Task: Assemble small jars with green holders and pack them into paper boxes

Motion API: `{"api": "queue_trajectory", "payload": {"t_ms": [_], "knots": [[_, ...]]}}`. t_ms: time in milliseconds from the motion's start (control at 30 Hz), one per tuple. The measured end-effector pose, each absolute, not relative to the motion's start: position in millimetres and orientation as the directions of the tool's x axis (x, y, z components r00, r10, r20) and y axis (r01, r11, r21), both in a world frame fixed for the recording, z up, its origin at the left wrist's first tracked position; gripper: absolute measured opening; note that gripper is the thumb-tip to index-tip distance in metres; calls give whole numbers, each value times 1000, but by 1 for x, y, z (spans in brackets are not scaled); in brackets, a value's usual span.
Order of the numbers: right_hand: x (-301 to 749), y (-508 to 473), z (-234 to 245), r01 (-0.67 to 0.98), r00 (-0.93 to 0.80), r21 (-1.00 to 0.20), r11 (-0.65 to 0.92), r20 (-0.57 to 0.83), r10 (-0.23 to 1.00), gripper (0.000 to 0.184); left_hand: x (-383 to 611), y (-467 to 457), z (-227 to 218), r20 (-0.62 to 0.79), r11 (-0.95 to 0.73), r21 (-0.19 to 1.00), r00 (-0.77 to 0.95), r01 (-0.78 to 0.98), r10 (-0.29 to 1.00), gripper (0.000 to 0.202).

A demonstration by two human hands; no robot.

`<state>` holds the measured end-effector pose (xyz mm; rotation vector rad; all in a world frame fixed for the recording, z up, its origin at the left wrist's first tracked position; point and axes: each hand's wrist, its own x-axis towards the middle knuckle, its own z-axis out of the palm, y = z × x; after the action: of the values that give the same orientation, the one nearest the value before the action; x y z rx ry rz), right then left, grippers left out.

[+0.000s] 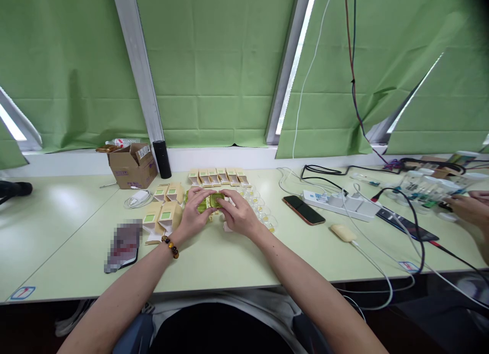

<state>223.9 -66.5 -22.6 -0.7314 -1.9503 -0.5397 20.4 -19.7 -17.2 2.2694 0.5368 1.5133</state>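
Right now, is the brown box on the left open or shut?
Open: the brown box has its top flaps standing up. Its contents cannot be seen.

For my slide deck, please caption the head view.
Left hand and right hand hold a small green piece beside cream boxes on a pale table.

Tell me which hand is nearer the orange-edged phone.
Right. The right hand is to the left of the orange-edged phone, not touching it; the left hand is farther left.
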Motion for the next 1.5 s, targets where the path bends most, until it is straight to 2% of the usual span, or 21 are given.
{"api": "queue_trajectory", "payload": {"t_ms": [367,567,700,1133,1333,1500], "knots": [[224,-60,-29,674,-378,89,734,895,238,40,21,-15,-22,776,-845,520,345,121,527,42],[221,-65,-26,683,-289,-45,729,900,326,31,21,-16,-20,774,-837,536,331,111,540,41],[220,-66,-26,675,-269,-78,734,900,343,26,21,-16,-20,774,-839,531,334,121,538,41],[222,-66,-26,661,-285,-50,749,907,312,27,21,-17,-20,784,-850,515,338,112,520,41],[222,-66,-25,656,-323,20,755,911,257,30,21,-16,-21,790,-854,509,335,109,513,43],[220,-66,-26,677,-295,-16,736,910,291,27,21,-14,-23,810,-881,459,352,117,469,44]]}}
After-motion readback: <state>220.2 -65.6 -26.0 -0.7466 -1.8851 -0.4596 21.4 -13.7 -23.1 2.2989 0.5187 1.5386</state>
